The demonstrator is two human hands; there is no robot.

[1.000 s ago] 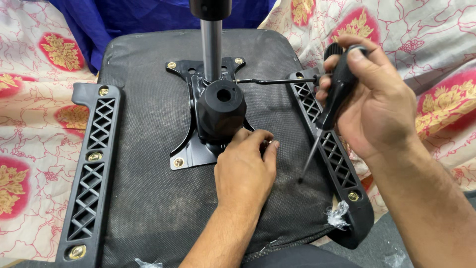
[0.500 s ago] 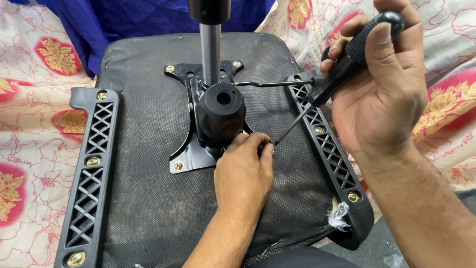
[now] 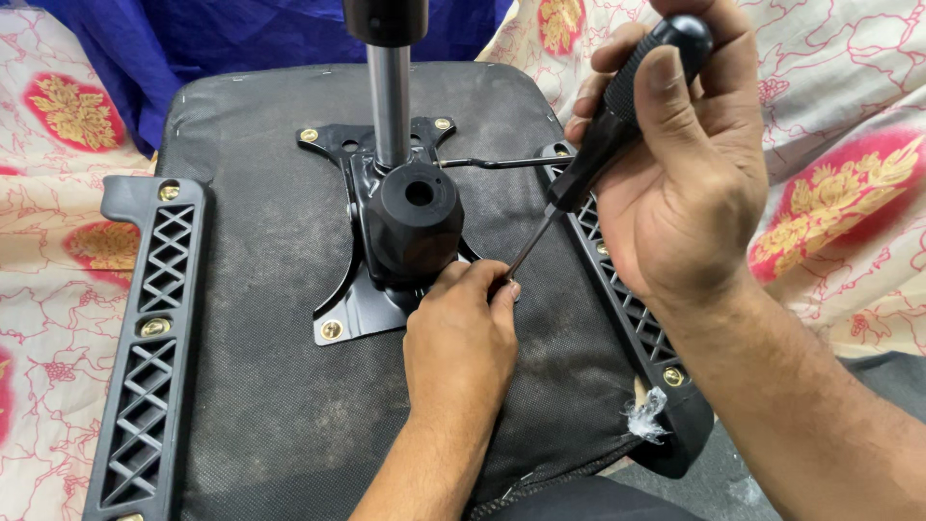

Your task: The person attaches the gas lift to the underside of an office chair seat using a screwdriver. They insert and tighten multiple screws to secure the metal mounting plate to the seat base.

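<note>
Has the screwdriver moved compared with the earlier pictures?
Yes. The screwdriver handle rose toward the top edge, and its tip came in from the right armrest bracket toward the mounting plate near the left hand.

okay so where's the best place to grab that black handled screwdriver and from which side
Grip the screwdriver by its thick ribbed black handle, coming from the upper right, as the right hand does. The handle tilts up and to the right, while the thin shaft slants down to the left hand, too slim to hold firmly.

Both forearms are bare, sleeveless, without rings, watch or gloves.
</note>
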